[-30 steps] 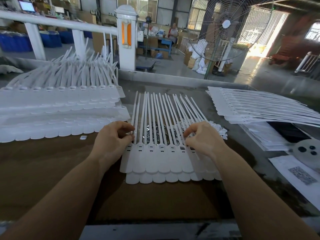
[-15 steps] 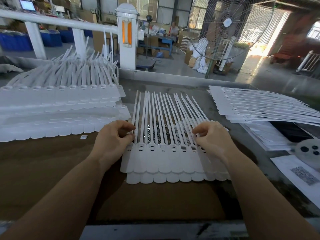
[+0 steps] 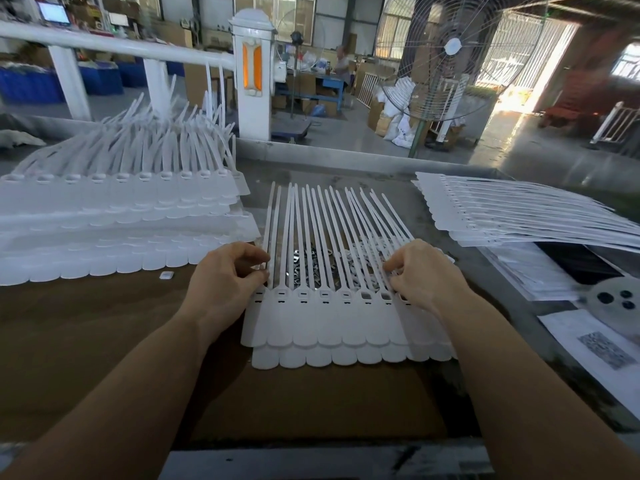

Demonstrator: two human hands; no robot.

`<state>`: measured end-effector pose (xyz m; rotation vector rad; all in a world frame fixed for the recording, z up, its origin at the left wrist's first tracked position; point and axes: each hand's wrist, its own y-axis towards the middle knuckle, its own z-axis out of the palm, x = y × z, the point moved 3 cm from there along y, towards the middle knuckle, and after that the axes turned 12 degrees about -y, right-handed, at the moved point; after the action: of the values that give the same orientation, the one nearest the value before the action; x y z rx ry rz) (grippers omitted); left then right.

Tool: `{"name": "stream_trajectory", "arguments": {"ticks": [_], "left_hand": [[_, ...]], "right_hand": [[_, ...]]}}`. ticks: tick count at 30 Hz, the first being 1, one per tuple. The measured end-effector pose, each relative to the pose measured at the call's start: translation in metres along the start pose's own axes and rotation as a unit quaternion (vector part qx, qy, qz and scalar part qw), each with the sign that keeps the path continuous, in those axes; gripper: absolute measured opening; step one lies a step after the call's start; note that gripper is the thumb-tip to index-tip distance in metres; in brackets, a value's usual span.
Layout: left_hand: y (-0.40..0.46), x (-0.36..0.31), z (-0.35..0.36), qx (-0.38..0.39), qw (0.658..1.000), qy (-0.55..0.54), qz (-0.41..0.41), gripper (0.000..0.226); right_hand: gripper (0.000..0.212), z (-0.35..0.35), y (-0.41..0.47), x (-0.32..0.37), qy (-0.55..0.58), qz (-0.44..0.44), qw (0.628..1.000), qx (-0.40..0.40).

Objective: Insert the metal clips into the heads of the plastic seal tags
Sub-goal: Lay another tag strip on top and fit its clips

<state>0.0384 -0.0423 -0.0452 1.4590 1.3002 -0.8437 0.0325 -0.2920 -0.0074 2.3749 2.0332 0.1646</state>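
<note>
Nearest, two bare forearms reaching in from the bottom edge over a brown cardboard sheet (image 3: 104, 341) laid on the grey worktable (image 3: 450, 237)

Centre of that sheet: a flat white row of joined plastic seal tags (image 3: 325, 323), rounded flag ends toward the body, a second row peeking out underneath, thin tails fanned away toward the far edge. Slotted heads in a line just past the flags; some slots dark, whether filled cannot tell

Left hand (image 3: 225, 282) at the row's left end, fingers curled and pinched on the outermost tails just above the heads. Right hand (image 3: 426, 275) at the right end, fingertips bent down among the tails beside the last heads; anything held between them too small to tell

Between the hands, under the tails, a loose heap of small shiny metal clips (image 3: 311, 263) with small white plastic bits (image 3: 363, 251) just to its right

Left of the left hand, one small white square piece (image 3: 166, 276) alone on the cardboard

Farther left, a tall stack of white tag rows (image 3: 121, 220), tails curving upward. Right, a flat stack of white tags (image 3: 519, 216) lying sideways, above white printed paper sheets (image 3: 606, 348) and a pale round disc with three dark holes (image 3: 613, 299)

Beyond the table, a white post with an orange insert (image 3: 252, 74), a large wire-guarded pedestal fan (image 3: 450, 57), and a workshop floor with boxes and sacks
</note>
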Motion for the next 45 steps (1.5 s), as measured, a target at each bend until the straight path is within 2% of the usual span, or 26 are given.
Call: {"name": "stream_trajectory", "arguments": {"ticks": [10,17,22,30,33,39,45], "left_hand": [[0.001,0.002,0.0,0.001,1.0,0.003,0.002,0.02],[0.0,0.002,0.0,-0.003,1.0,-0.008,-0.003,0.019],[0.001,0.002,0.0,-0.001,1.0,-0.007,-0.003,0.019],[-0.001,0.002,0.0,0.001,1.0,-0.01,-0.004,0.018],[0.0,0.002,-0.001,0.002,1.0,-0.01,-0.002,0.018],[0.001,0.002,0.0,0.001,1.0,-0.019,0.002,0.019],[0.001,0.001,0.0,0.0,1.0,-0.017,0.003,0.02]], "right_hand": [[0.017,0.003,-0.001,0.002,-0.041,0.002,0.999,-0.036],[0.029,-0.002,0.001,0.002,-0.077,-0.017,0.997,0.004],[0.024,-0.001,0.001,0.004,-0.081,0.001,0.996,-0.025],[0.017,0.002,-0.003,0.005,-0.125,-0.024,0.989,-0.076],[0.016,0.005,-0.001,0.003,-0.092,-0.014,0.992,-0.08],[0.018,0.014,-0.002,-0.002,0.043,0.01,0.993,-0.113],[0.016,0.019,-0.007,-0.001,0.079,0.006,0.981,-0.179]]}}
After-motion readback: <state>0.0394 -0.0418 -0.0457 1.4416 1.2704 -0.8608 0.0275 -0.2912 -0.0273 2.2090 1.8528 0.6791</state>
